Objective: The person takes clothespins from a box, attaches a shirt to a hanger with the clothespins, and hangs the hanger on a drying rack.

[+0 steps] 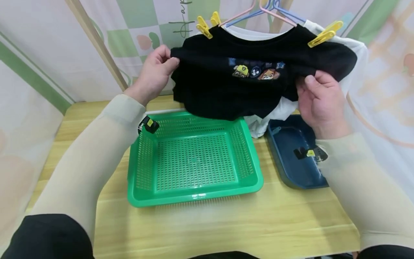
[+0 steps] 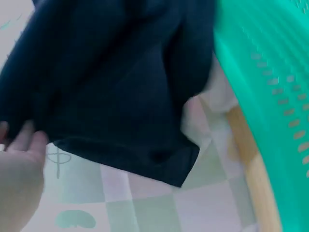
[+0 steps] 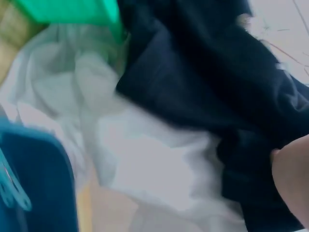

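A black T-shirt [image 1: 223, 86] with a cartoon print hangs from a pink hanger [image 1: 237, 16]. Yellow clothespins [image 1: 325, 34] clip its shoulders to the hanger. My left hand [image 1: 153, 73] pinches the sleeve edge on the left between thumb and fingers. On the other side my right hand [image 1: 321, 99] grips the shirt's fabric below the right sleeve. Black cloth [image 2: 111, 87] fills much of the left wrist view beside the left hand. In the right wrist view the shirt [image 3: 193, 72] hangs in front of a white garment [image 3: 149, 154], and only part of the right hand shows.
Under the shirt a green perforated basket [image 1: 194, 199] stands on the wooden table [image 1: 226, 230]. To its right is a dark blue bin [image 1: 288, 180] with a clothespin [image 3: 17, 188] inside. A blue hanger [image 1: 292, 14] hangs behind the pink one. Patterned curtains [image 1: 136, 14] line the back.
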`<state>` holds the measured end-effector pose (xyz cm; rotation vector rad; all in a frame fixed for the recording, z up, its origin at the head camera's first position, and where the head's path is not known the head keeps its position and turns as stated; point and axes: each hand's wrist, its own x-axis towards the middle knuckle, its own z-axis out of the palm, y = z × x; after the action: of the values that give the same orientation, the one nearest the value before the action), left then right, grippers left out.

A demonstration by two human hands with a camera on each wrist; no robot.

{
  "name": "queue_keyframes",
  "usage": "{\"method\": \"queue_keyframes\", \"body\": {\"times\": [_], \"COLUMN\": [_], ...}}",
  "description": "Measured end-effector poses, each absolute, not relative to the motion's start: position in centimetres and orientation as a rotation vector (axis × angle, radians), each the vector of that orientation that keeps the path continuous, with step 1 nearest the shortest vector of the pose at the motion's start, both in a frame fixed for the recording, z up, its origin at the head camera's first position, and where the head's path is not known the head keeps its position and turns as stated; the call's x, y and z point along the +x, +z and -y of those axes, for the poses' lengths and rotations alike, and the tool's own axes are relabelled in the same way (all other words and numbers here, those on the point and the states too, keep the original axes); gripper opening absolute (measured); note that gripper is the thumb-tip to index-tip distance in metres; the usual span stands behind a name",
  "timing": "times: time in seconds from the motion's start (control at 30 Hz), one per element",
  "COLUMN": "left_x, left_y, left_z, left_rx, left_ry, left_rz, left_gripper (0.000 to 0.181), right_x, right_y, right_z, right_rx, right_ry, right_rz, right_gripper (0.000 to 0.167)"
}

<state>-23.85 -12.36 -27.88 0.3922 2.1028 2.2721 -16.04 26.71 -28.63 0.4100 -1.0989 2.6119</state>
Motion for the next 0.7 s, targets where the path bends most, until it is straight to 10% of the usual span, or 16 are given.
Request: {"method": "queue_keyframes", "body": {"times": [0.33, 0.53, 0.7], "left_x": [-24.3, -23.8, -23.1], "left_y": [-30.6, -32.5, -32.9], "left_z": [11.6, 10.8, 9.8], "left_rx": [1.055, 1.013, 0.857], "left_ry": [0.863, 0.424, 0.295], "left_rz": [-2.873, -2.619, -2.457], "left_gripper": [0.029, 0.017, 0.054], "right_x": [-15.5, -15.2, -14.9], "right_y": [-28.6, -28.7, -29.8], "right_z": [-27.2, -27.1, -26.7], "right_rx": [0.021, 0.092, 0.35], "right_ry": [1.779, 0.886, 0.778], "right_rz": [2.182, 3.111, 3.467], "right_gripper": [0.005, 0.036, 0.043]}}
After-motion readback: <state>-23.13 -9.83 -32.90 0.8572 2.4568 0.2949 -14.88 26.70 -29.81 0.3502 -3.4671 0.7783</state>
